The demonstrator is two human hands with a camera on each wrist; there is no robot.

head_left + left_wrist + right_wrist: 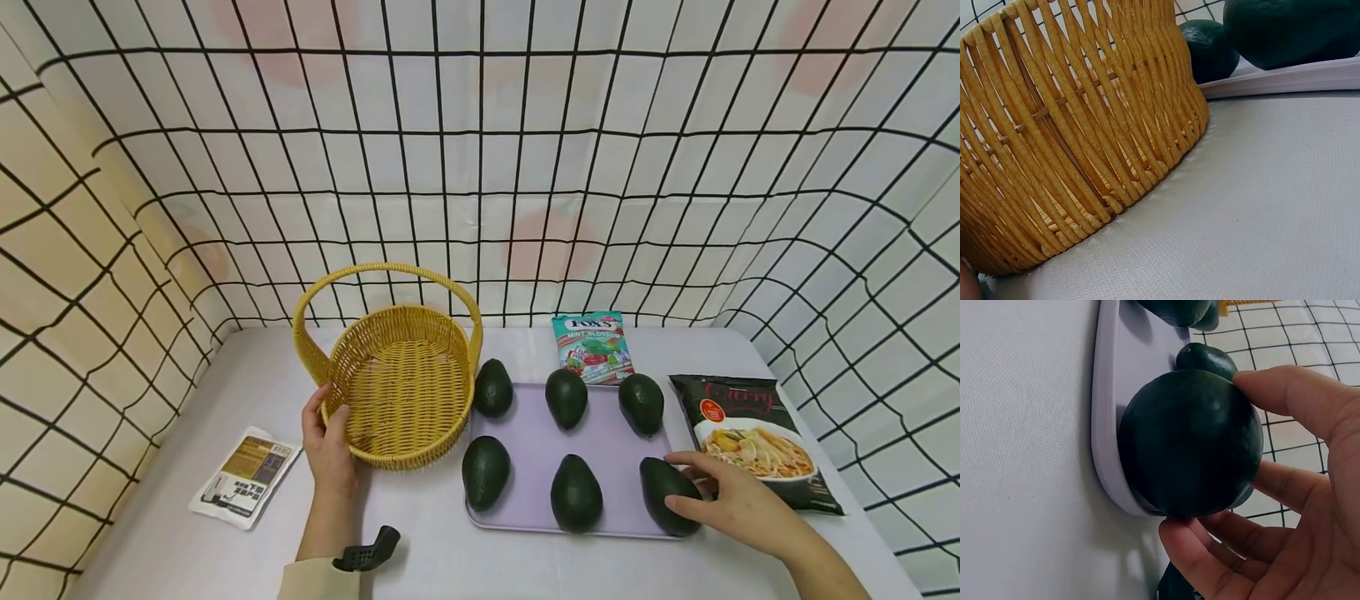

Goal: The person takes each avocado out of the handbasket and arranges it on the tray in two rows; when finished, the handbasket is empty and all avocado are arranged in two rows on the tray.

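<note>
My left hand (330,446) grips the near left rim of a yellow wicker basket (401,392), thumb over the edge; nothing lies in it. The basket's woven side (1079,125) fills much of the left wrist view. To its right, a lilac tray (528,442) bears several dark green avocados (576,493). At the tray's near right corner my right hand (738,504) holds an avocado (667,497) between thumb and fingers. In the right wrist view, the fingers (1191,550) curl round that avocado (1188,444), which still sits on the tray.
A teal candy bag (594,346) lies behind the tray. A black noodle packet (757,442) is right of it, beside my right hand. A white and brown pouch (246,477) lies left of my left arm. Gridded cloth (480,167) surrounds the white table.
</note>
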